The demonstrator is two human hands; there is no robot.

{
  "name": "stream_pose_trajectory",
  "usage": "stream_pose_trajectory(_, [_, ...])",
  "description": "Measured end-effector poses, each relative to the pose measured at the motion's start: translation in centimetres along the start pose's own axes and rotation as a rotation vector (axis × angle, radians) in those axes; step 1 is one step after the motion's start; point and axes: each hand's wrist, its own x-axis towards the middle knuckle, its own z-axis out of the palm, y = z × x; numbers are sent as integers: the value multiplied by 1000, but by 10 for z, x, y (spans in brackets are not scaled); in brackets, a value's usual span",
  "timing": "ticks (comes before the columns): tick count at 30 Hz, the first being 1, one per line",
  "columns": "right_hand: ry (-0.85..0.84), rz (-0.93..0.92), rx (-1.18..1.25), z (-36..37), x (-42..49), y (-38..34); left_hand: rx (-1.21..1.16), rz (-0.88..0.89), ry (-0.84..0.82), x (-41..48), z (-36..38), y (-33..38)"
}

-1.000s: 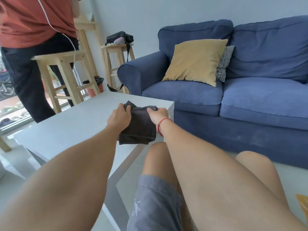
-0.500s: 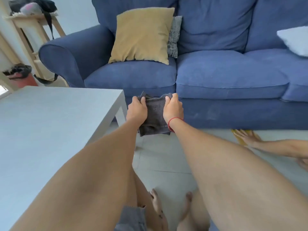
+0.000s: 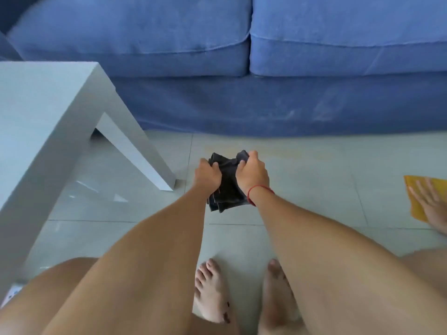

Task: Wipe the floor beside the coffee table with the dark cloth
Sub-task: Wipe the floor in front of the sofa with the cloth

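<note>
Cloth (image 3: 226, 182), gripped between left hand (image 3: 208, 174) and right hand (image 3: 252, 174), has dropped from the surface (image 3: 43, 97) toward floor (image 3: 302, 180), ready for wiping.

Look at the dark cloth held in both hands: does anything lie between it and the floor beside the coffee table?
Nothing visible does. The dark cloth, gripped by left hand and right hand, hangs over bare floor right of the coffee table leg.

Pale tiled floor (image 3: 314, 180), glossy, daylight reflections. Blue sofa (image 3: 242, 100) beyond the fingers; white coffee table (image 3: 36, 112) left of them.
</note>
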Motion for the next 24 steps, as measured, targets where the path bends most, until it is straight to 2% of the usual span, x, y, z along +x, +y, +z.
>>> stream_pose_trajectory(7, [-49,63,-85,73,63,46,49,-122,-93,76,54,-46])
stream_pose_trajectory(10, [-47,-45,-226,111,71,64,158,-117,-113,98,65,-66])
stream_pose_trajectory(14, [-213,-309,-460,152,72,95,333,22,33,132,60,-100])
stream_pose_trajectory(16, [-192,-428,-529,164,71,112,414,109,51,154,58,-112])
stream_pose_trajectory(19, [-131,-490,-564,172,84,132,542,162,45,181,58,-127])
stream_pose_trajectory(24, [-24,-385,-595,167,130,123,614,165,71,189,60,-141])
